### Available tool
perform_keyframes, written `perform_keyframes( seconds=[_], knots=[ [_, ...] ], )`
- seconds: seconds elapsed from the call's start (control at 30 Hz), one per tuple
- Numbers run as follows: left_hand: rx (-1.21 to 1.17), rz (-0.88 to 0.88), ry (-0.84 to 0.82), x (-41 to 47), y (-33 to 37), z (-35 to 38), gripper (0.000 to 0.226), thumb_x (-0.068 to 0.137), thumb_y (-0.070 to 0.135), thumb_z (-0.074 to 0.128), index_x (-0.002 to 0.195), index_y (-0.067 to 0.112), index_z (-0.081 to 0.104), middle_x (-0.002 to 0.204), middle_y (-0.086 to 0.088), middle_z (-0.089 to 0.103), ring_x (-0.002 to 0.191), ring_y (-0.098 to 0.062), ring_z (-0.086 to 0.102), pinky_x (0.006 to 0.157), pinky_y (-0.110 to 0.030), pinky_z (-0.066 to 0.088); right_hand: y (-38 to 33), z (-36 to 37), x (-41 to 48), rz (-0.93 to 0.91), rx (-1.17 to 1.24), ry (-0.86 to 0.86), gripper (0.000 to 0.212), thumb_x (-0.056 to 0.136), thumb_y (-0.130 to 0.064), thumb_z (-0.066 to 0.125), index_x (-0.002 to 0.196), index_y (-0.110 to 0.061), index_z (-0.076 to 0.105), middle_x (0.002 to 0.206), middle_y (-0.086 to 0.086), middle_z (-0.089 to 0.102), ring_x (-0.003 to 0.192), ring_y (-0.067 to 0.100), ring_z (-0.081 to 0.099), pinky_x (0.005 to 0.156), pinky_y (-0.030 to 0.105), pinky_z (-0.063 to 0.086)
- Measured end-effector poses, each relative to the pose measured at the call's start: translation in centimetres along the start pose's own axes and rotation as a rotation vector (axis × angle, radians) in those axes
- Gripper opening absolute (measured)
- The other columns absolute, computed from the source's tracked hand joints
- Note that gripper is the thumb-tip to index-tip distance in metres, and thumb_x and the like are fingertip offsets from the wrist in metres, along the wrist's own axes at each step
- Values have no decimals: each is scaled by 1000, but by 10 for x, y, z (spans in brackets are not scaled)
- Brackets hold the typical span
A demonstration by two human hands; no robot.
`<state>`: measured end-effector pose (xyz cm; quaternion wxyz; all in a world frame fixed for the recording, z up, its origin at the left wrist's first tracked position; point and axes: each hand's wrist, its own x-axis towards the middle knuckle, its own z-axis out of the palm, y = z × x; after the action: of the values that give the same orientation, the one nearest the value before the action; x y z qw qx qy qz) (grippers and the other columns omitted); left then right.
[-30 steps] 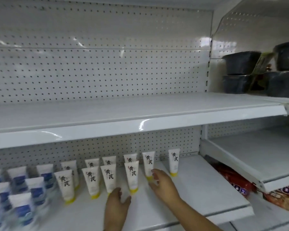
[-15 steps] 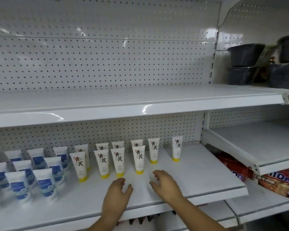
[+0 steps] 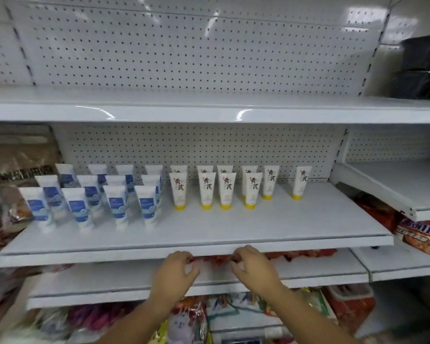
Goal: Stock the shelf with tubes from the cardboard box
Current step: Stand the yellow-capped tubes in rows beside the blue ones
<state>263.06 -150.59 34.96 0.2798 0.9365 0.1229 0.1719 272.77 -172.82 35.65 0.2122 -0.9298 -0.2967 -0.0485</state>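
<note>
Item: white steel display shelf, middle tier, pegboard back. Stock on hand, left block: blue-label tubes, white, standing cap-down in three staggered rows, packed close. Stock on hand, right block: yellow-capped tubes, cream with dark brush lettering, cap-down in two rows, more loosely spaced, ending in one lone tube set apart at the right. The shelf's right end and whole front strip carry no tubes. Supply: the cardboard box is not in view. Left hand and right hand: both just below the shelf's front lip, near each other but not touching, fingers loosely curled, nothing in either. Adjoining: upper shelf; lower shelf with red snack packets showing at its back; more red packets and dark tubs in the bay to the right. Step in hand, as judged: between placements, with no tube being carried. Next move, as judged: fetch more yellow-capped tubes from the box, probably low and out of frame, then stand them cap-down in the gap beside the lone tube, lettering forward, set down gently since upright tubes tip easily and could topple neighbours.
</note>
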Motion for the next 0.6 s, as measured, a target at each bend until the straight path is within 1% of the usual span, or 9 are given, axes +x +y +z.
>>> perform_keyframes(
  seconds=[0.07,0.13,0.17,0.27,0.33,0.4,0.47,0.5,0.6],
  knots=[
    [65,-9,-13,-24,-30,-5,40,89,52,53,118,28,65,113,11,65,101,-5,60,82,-22,48,-20,21,-14,-32,-17,-41,40,96,-46,44,122,-19,59,115,-2,58,106,18,58,80,28,46],
    [101,-18,-50,-49,-59,-6,40,89,50,53,118,26,65,112,8,65,103,-9,60,83,-26,49,-38,42,-28,-50,-34,-100,44,96,-47,44,128,-20,56,121,-2,57,110,18,56,86,30,47],
    [124,-24,-80,-61,-72,-7,39,88,50,53,117,26,65,110,8,65,104,-10,59,83,-27,49,-46,54,-34,-65,-46,-131,44,95,-47,44,128,-20,56,120,-2,57,111,18,55,87,30,47],
    [215,-82,-156,-101,-110,-7,46,83,59,43,109,29,65,103,6,68,97,-15,62,77,-29,51,-67,89,-52,-121,-76,-214,40,93,-46,42,117,-20,60,110,0,60,106,20,57,82,32,48],
    [273,-142,-223,-126,-132,-3,54,78,64,36,105,28,66,101,5,67,94,-16,63,76,-31,52,-77,114,-62,-151,-84,-289,44,90,-49,39,116,-20,59,111,0,60,105,21,57,82,32,48],
    [299,-211,-270,-149,-148,-1,50,80,61,42,106,27,66,107,4,65,100,-16,62,80,-31,52,-81,138,-71,-173,-92,-357,53,85,-54,31,117,-22,59,114,-1,59,105,20,57,82,32,48],
    [323,-288,-300,-178,-164,-1,46,82,58,47,114,28,63,114,5,64,106,-16,61,83,-30,50,-85,161,-79,-189,-88,-419,56,84,-57,28,119,-25,59,116,-2,59,104,19,58,83,31,50],
    [332,-323,-318,-191,-171,-1,47,84,58,48,117,28,62,116,4,64,107,-17,62,83,-30,50,-87,171,-83,-194,-78,-446,56,84,-57,28,118,-25,59,116,-2,59,104,20,58,83,32,50],
    [357,-447,-388,-234,-196,-4,50,86,60,49,117,23,62,114,-1,66,104,-20,64,85,-31,49,-101,203,-95,-228,-54,-562,61,83,-58,27,120,-21,59,117,1,60,109,22,58,86,32,48]
  ],
)
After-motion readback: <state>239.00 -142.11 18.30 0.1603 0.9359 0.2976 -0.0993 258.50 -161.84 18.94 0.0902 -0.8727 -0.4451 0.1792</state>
